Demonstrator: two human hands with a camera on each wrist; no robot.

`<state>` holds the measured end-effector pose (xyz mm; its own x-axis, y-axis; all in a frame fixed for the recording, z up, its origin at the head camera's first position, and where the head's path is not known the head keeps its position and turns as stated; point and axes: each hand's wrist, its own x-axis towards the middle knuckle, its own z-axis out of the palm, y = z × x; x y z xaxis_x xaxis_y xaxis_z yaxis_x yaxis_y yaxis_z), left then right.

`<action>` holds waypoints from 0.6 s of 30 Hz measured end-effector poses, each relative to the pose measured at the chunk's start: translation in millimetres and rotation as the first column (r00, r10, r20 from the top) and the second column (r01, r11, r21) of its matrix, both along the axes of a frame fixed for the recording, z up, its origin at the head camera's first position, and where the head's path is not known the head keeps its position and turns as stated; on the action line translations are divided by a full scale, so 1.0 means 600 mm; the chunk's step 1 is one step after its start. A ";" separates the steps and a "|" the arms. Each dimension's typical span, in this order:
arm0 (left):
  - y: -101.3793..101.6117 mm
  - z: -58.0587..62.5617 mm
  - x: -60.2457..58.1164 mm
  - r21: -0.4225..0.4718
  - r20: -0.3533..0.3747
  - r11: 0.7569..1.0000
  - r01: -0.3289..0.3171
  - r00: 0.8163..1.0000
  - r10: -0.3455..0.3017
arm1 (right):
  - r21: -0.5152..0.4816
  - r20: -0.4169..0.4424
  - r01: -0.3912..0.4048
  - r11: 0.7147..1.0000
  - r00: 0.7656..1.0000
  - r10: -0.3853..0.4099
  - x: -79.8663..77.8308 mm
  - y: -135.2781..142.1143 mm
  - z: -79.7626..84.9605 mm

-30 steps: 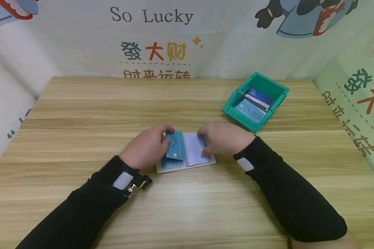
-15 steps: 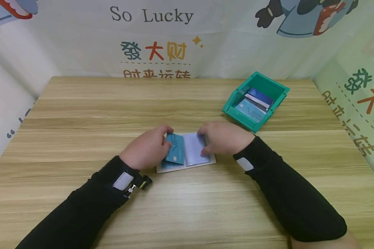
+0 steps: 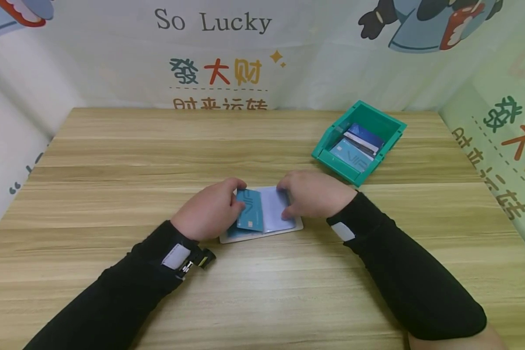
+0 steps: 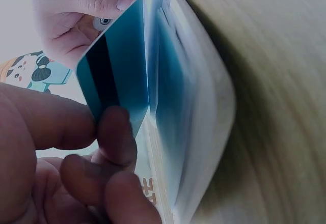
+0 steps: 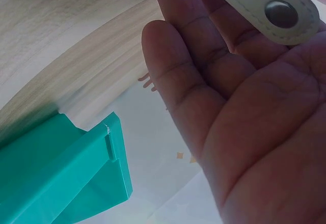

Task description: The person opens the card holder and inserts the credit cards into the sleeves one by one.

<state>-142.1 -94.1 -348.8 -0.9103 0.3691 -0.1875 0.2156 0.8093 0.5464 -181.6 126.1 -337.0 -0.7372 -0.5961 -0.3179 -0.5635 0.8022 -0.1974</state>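
Observation:
My left hand (image 3: 210, 208) pinches a teal bank card (image 3: 250, 211) between thumb and fingers. The card is tilted over the left side of an open card holder (image 3: 277, 210) with clear sleeves and a pale cover. In the left wrist view, the card's back (image 4: 125, 51) shows a black stripe, and another teal card (image 4: 170, 107) lies in the sleeve below. My right hand (image 3: 318, 194) grips the holder's right side, thumb on the clear sleeves. A pale strap (image 5: 254, 0) with a metal snap shows by its fingers in the right wrist view.
A green bin (image 3: 336, 170) stands beyond my right hand, with several cards (image 3: 353, 153) inside, teal and dark blue ones among them. The wooden table (image 3: 157, 146) meets a printed cloth backdrop (image 3: 113, 63) at the back and sides.
My left hand has lowered the teal card toward the holder, then shifted it slightly right to the sleeves' middle. The right hand and the bin stay put.

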 end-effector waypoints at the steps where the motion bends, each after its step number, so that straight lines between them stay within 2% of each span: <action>1: 0.000 0.000 0.000 0.003 0.003 1.000 0.001 1.000 -0.001 | -0.001 0.001 0.001 1.000 1.000 -0.001 0.000 0.000 0.000; 9: 0.001 0.001 0.003 0.022 0.039 0.999 0.032 0.999 -0.033 | -0.011 0.005 0.007 1.000 1.000 -0.007 0.000 0.000 -0.003; 18: 0.001 -0.002 0.001 0.003 0.021 0.998 0.061 0.998 -0.061 | -0.017 -0.003 0.005 1.000 1.000 -0.005 0.000 0.001 -0.005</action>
